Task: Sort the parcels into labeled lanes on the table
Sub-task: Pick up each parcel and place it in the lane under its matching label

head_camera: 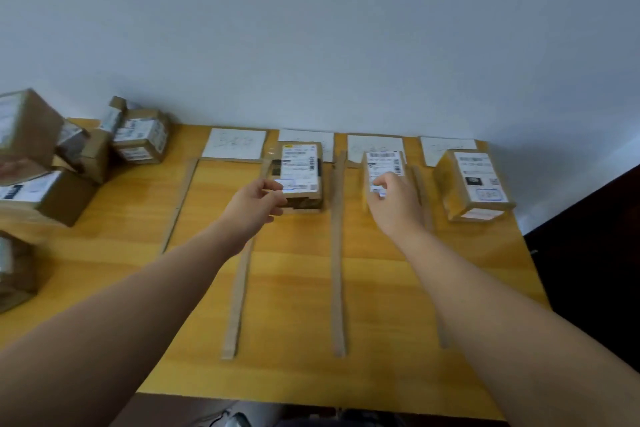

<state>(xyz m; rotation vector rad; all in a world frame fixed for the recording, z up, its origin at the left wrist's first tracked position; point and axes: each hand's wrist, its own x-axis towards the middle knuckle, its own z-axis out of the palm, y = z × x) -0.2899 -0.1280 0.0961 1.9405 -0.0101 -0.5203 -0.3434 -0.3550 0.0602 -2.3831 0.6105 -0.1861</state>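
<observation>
We see a yellow wooden table (304,274) against a pale wall (311,28). Thin cardboard strips (337,253) lie on the table and split it into lanes that run from the bottom of the frame up to the wall. At the top end of each lane there is a white paper label (233,144), 4 in all, but the writing is too blurry to read. Near the middle of the frame, the left hand (256,203) touches the near left corner of a brown parcel (301,173) with a white sticker on top, and its fingers curl around that corner. This parcel sits in the 2nd lane from the left. The right hand (394,201) rests on a smaller parcel (384,170) in the 3rd lane, with its fingers bent over the near end, but we cannot tell if it is really gripping it. At the right of the frame, 1 more parcel (474,184) stands alone in the 4th lane, and no hand touches it. At the upper left of the frame, a pile of unsorted parcels (69,156) sits on the table, well apart from the lanes.
</observation>
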